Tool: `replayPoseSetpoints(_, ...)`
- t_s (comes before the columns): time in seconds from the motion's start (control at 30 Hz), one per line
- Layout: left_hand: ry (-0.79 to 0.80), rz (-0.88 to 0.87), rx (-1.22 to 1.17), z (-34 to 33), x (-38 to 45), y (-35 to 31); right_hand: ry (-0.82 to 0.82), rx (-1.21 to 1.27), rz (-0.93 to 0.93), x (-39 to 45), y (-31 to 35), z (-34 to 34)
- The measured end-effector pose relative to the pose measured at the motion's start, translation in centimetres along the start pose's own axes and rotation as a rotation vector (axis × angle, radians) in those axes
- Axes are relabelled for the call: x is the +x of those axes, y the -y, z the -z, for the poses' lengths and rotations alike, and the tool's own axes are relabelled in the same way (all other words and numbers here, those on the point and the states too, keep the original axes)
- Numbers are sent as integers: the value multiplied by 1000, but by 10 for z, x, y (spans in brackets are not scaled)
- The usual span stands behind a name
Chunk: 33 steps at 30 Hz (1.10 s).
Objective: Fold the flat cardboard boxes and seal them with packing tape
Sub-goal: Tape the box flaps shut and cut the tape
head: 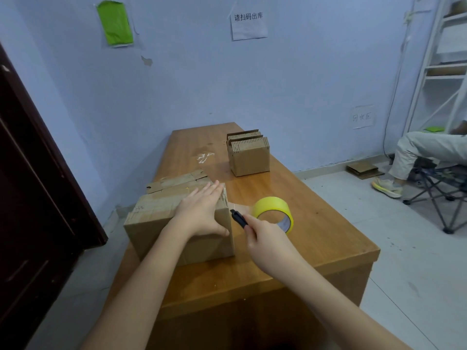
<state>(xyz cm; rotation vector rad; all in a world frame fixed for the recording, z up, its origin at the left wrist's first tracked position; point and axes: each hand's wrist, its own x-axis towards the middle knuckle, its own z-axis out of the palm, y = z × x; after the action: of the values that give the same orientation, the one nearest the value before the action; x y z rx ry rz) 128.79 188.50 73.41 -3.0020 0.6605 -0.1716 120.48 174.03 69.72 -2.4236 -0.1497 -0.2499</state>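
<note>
A folded cardboard box (151, 223) stands at the left of the wooden table (316, 243). My left hand (202, 210) lies flat on its top right edge, fingers straight and thumb down the front face. My right hand (262, 238) grips a black utility knife (238, 218), whose tip points at a strip of clear tape stretched from the box's right side. That strip runs to a yellow roll of packing tape (274, 210) standing on the table just right of the box.
Flat cardboard pieces (177, 181) lie behind the box. A small open box (249, 154) filled with upright flat cartons stands farther back. A dark door (32, 185) is at left. A seated person's legs (414, 157) and a folding chair are at right, by white shelving (447, 66).
</note>
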Motion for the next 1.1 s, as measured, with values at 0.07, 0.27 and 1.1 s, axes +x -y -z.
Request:
replayPoseSetpoints(0.07,-2,-1,2,0,0,1,-10,13,1,1,-1,4)
replayPoseSetpoints(0.27,9,7,-10,-2,2,2,-40,245,-119,3,-15,32)
replayPoseSetpoints(1.1,-115,77,-91,-3,-2,-5,-317,-1,-528,58,-158,15)
